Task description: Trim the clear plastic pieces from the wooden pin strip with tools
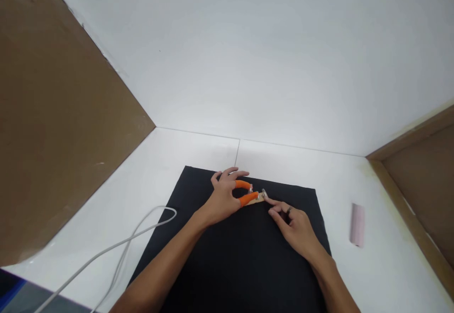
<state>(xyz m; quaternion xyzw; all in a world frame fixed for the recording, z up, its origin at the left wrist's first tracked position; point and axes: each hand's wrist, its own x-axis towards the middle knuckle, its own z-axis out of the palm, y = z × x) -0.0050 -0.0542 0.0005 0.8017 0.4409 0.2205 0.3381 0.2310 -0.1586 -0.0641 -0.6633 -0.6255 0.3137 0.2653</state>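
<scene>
My left hand (227, 195) rests on a black mat (244, 261), with orange finger cots on its thumb and index finger. Those two fingers pinch a small pale strip (256, 200) lying on the mat; the other fingers are spread. My right hand (292, 225) lies to the right with a ring on one finger. Its index finger reaches to the strip's right end, where a tiny clear piece (264, 192) sits. The remaining right fingers are curled under.
The mat lies on a white tabletop (372, 275) inside a white booth, with brown cardboard walls (53, 114) left and right. A pale pink stick (357, 224) lies on the table to the right. A white cable (117, 247) loops at the lower left.
</scene>
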